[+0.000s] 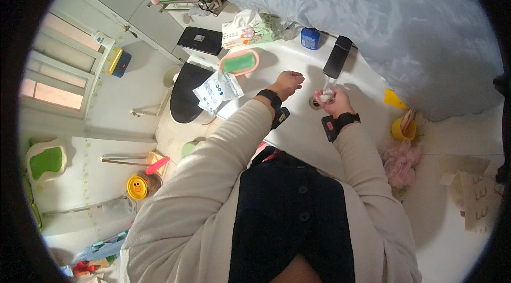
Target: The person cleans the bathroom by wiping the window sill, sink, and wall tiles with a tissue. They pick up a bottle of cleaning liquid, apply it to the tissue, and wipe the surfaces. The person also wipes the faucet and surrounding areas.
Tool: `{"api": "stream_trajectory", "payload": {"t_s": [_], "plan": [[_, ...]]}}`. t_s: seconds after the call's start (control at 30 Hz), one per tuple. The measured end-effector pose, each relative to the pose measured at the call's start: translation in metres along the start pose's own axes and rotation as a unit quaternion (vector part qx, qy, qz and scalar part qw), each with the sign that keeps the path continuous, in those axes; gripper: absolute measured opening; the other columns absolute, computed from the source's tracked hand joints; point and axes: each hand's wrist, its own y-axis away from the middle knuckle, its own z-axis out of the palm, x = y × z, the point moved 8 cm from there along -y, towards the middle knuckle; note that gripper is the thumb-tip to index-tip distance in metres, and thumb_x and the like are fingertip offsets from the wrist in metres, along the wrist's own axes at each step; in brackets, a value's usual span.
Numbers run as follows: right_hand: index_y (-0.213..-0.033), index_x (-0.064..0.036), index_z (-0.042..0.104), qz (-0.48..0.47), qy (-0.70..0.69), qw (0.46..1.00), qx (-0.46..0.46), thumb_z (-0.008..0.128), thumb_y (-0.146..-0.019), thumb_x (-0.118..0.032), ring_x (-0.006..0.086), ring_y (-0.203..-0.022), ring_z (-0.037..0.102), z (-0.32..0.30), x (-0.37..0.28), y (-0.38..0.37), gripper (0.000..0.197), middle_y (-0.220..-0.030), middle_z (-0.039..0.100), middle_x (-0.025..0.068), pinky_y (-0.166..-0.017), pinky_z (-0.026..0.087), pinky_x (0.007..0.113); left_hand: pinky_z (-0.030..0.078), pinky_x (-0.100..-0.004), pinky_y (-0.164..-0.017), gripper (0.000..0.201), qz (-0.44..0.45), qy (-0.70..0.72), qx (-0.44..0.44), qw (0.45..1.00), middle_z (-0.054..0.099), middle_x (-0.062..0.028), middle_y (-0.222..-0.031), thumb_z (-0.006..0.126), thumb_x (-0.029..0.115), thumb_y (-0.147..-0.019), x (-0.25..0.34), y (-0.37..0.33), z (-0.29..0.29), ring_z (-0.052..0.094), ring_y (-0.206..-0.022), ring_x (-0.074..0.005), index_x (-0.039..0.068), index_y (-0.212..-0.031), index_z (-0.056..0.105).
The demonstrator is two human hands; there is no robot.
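Note:
Both my hands are over a white washbasin (287, 118). My left hand (286, 85) is on the left, its fingers curled together; whether anything is inside them I cannot make out. My right hand (335, 104) is closed round a small crumpled whitish thing (327, 95), perhaps a wad of cloth or tissue. It is beside the round drain (314, 103), which it partly covers. Just beyond it a black faucet (338, 55) reaches over the basin, with a pale streak below its tip that looks like water. Dark bands with small black boxes sit on both wrists.
Along the basin's far edge are a blue bottle (310, 38), a tissue pack (250, 30) and a pink soap dish (239, 62) with a green inside. White packets (218, 92) lie by a black toilet lid (190, 94). At right are a yellow cup (403, 128) and a pink bath puff (400, 165).

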Motion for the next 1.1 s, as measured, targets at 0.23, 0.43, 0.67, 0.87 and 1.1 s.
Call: {"api": "stream_trajectory", "payload": {"t_s": [0.23,0.43,0.67,0.87,1.1], "plan": [[-0.082,-0.0112,0.047,0.026,0.146,0.987,-0.059,0.056,-0.092,-0.037,0.0076,-0.041,0.029,0.03,0.017,0.034,0.03,-0.061,0.044,-0.0008,-0.036,0.019,0.021,0.042,-0.022,-0.058,0.033,0.005,-0.007,-0.009,1.0,0.062,0.0009,-0.095,0.063,0.02,-0.083,-0.005,0.032,0.0,0.059,-0.083,-0.0093,0.007,-0.112,0.059],[-0.078,-0.013,0.046,-0.189,0.426,0.878,-0.106,0.048,-0.095,-0.039,0.0091,-0.04,0.033,0.056,-0.002,0.058,0.031,-0.057,0.037,-0.003,-0.034,0.023,0.025,0.042,-0.0232,-0.059,0.033,0.045,-0.046,-0.023,0.998,0.062,-0.0003,-0.098,0.061,0.022,-0.084,0.007,0.05,-0.002,0.059,-0.083,-0.0103,0.006,-0.113,0.06],[-0.087,0.0064,0.061,-0.427,0.799,0.414,-0.094,0.043,-0.093,-0.034,0.0412,-0.077,0.058,0.07,0.001,0.067,0.045,-0.078,0.061,0.0254,-0.072,0.045,0.045,0.045,-0.0263,-0.061,0.037,0.123,-0.115,-0.08,0.982,0.064,-0.0052,-0.091,0.063,0.024,-0.083,0.004,0.105,-0.028,0.061,-0.079,-0.0136,0.003,-0.113,0.059],[-0.08,0.0025,0.062,-0.295,0.815,0.496,-0.047,0.054,-0.088,-0.031,0.0301,-0.065,0.058,0.054,-0.008,0.053,0.036,-0.066,0.061,0.0161,-0.062,0.045,0.042,0.047,-0.026,-0.065,0.03,0.192,-0.128,-0.044,0.972,0.063,-0.006,-0.086,0.065,0.019,-0.082,-0.003,0.171,-0.111,0.06,-0.075,-0.0123,0.0,-0.105,0.06],[-0.08,-0.0001,0.066,-0.357,0.841,0.397,0.087,0.054,-0.086,-0.027,0.0353,-0.076,0.063,0.043,-0.02,0.024,0.03,-0.08,0.064,0.0226,-0.066,0.05,0.045,0.048,-0.0262,-0.067,0.025,0.193,-0.045,0.02,0.98,0.062,-0.0043,-0.087,0.065,0.016,-0.082,-0.033,0.23,-0.235,0.06,-0.074,-0.0122,-0.001,-0.1,0.06]]}}
